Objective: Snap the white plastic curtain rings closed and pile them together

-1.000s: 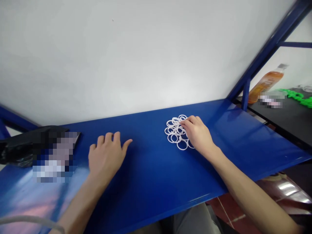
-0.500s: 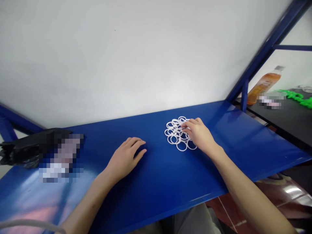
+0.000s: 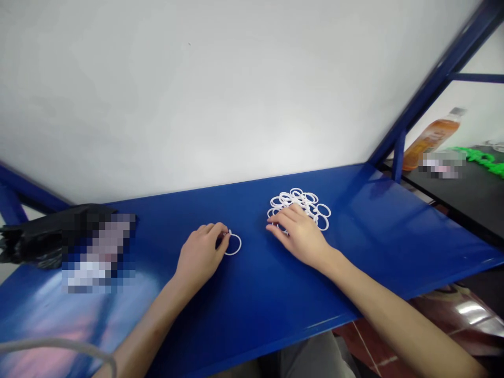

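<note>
Pinched between the thumb and fingers of my left hand [image 3: 202, 251] is a white ring [image 3: 240, 245]. Its loop shows to the right of the fingertips, just over the blue table, with a small knob at the top. My right hand [image 3: 300, 231] hangs in front of a pile of white rings [image 3: 323, 211], palm down, hiding part of it. Its thumb and forefinger point left with a small gap between them, and no ring shows between them.
On the blue table [image 3: 244, 315], a black plastic bag [image 3: 35, 244] and a blurred-out item [image 3: 104, 252] lie at the left. A grey cable [image 3: 59, 344] crosses the lower left corner. Beyond the right frame post [image 3: 398, 157], a bottle [image 3: 433, 136] stands near green links [image 3: 476, 155].
My right hand has shifted left and nearer, away from the right side of the pile. My left hand, earlier open with nothing in it, is now closed on a white ring.
</note>
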Motion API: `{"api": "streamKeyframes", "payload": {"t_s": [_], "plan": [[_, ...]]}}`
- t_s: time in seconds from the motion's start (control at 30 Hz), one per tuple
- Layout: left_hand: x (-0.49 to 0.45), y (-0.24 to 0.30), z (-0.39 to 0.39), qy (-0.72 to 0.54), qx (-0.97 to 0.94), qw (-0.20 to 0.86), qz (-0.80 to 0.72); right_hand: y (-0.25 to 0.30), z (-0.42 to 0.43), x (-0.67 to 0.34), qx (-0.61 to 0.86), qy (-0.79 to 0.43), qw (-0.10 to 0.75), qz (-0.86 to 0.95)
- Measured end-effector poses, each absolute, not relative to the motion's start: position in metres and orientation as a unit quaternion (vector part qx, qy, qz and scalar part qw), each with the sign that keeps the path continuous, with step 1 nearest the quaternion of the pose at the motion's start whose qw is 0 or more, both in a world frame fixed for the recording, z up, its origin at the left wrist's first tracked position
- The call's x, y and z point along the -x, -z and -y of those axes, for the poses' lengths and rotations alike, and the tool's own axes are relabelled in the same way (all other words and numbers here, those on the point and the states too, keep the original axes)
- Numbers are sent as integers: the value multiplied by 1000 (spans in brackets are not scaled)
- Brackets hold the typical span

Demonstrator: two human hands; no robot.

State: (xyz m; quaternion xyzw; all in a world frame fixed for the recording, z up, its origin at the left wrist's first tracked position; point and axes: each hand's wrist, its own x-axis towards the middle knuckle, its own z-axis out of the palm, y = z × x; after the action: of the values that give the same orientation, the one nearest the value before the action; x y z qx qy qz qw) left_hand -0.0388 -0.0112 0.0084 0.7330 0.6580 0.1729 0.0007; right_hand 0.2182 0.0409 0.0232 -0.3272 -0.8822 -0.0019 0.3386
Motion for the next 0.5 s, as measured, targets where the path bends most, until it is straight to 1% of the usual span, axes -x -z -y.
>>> {"api": "streamKeyframes", "payload": {"t_s": [0.13, 0.27, 0.4, 0.5], "plan": [[25, -9, 16, -284, -727, 110, -615, -14, -28, -204, 288, -90, 306, 903], [18, -14, 21, -368, -685, 213, -592, -8, -23, -198, 292, -188, 307, 886], [13, -15, 21, -391, -667, 276, -571, -5, -21, -195, 290, -172, 325, 884], [10, -14, 22, -389, -678, 316, -538, -1, -20, -196, 262, -128, 306, 906]]}}
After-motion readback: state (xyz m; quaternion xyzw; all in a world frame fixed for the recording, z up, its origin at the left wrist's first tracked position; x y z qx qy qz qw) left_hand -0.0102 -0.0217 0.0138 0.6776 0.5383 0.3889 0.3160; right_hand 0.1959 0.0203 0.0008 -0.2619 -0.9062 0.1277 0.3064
